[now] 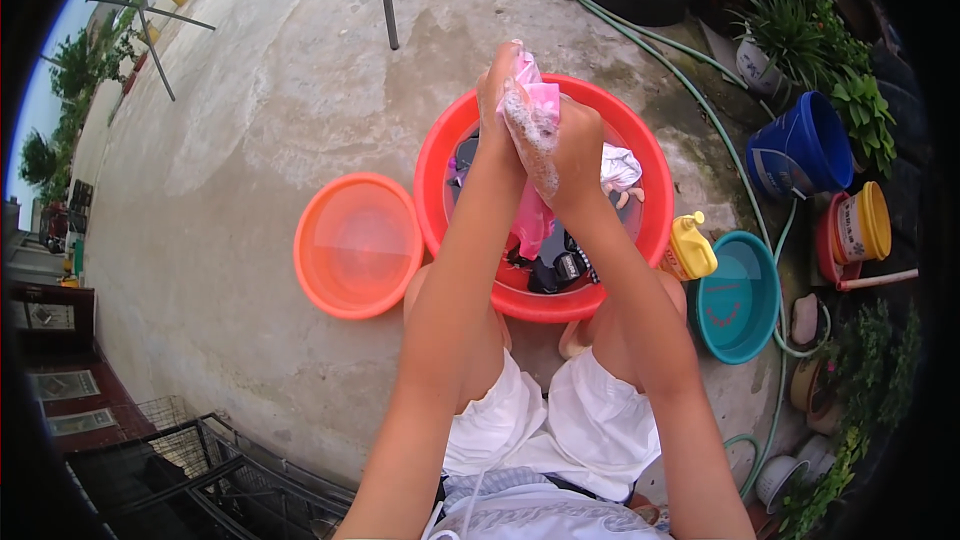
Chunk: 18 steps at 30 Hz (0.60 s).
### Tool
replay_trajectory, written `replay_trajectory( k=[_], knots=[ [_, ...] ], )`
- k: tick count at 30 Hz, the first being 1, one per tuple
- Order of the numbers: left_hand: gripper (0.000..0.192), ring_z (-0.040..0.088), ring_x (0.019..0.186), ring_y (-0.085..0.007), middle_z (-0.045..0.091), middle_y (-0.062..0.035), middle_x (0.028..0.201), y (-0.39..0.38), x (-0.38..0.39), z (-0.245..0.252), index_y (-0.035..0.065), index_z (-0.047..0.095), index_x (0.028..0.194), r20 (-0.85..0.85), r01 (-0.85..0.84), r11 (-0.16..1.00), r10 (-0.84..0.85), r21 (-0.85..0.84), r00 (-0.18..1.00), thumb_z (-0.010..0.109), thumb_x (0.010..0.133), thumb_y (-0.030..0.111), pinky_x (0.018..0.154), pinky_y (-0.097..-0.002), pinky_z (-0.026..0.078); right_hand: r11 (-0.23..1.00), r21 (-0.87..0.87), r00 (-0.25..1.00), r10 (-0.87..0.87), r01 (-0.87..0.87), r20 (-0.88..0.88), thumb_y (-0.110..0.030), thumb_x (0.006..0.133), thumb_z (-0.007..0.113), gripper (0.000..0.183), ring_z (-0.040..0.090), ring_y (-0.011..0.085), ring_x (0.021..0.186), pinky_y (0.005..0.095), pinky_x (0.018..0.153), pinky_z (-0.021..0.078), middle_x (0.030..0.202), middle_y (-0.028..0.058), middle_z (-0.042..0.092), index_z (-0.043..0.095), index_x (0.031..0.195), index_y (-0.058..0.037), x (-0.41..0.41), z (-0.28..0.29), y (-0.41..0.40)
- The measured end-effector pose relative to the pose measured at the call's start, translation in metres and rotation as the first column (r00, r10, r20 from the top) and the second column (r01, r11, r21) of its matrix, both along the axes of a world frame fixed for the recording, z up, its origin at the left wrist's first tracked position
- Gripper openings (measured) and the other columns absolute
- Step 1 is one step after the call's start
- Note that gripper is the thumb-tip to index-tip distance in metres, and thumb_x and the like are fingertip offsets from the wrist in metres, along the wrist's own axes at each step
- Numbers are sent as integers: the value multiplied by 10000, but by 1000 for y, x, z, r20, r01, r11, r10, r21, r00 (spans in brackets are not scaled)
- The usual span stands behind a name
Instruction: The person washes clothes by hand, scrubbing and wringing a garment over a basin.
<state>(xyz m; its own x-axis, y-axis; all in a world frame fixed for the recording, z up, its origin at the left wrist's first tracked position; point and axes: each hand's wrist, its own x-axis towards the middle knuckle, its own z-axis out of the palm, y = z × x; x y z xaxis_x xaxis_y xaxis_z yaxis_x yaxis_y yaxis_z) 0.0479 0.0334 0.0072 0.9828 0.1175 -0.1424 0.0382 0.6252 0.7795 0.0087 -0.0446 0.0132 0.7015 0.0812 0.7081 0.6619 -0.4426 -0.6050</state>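
My left hand (496, 94) and my right hand (574, 146) are pressed together above the far part of a large red plastic basin (654, 165). Both grip a wet pink cloth (541, 101), and white suds cover the thumb side of my right hand. The cloth's lower part hangs down between my forearms into the basin. In the basin lie a white cloth (619, 167) at the right and black fabric pieces (556, 274) with white lettering near the front. Something purple shows at the left, partly hidden by my left arm.
An orange basin (360, 304) stands left of the red one. To the right are a yellow jug (694, 247), a teal basin (739, 300) holding water, a green hose (724, 127), a blue bucket (784, 150) and potted plants. A black metal frame (225, 465) stands lower left.
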Motion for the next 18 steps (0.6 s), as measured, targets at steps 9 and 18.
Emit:
replay_trajectory(
  k=[9, 18],
  knots=[
    [223, 549, 711, -107, 573, -15, 814, -45, -24, 10, 52, 564, 877, -78, 31, 999, -32, -8, 996, 456, 839, 244, 621, -243, 438, 933, 303, 939, -85, 192, -333, -319, 813, 545, 428, 401, 307, 437, 368, 447, 345, 495, 169, 482, 511, 568, 30, 46, -3, -37],
    [280, 407, 556, -77, 437, 15, 612, -13, -4, 0, 79, 457, 630, 102, -90, 993, 82, 74, 991, 449, 817, 286, 517, -260, 341, 985, 155, 986, -48, 73, -159, -278, 770, 595, 353, 459, 311, 454, 370, 440, 361, 501, 158, 490, 517, 586, 13, 8, 2, -8]
  ],
)
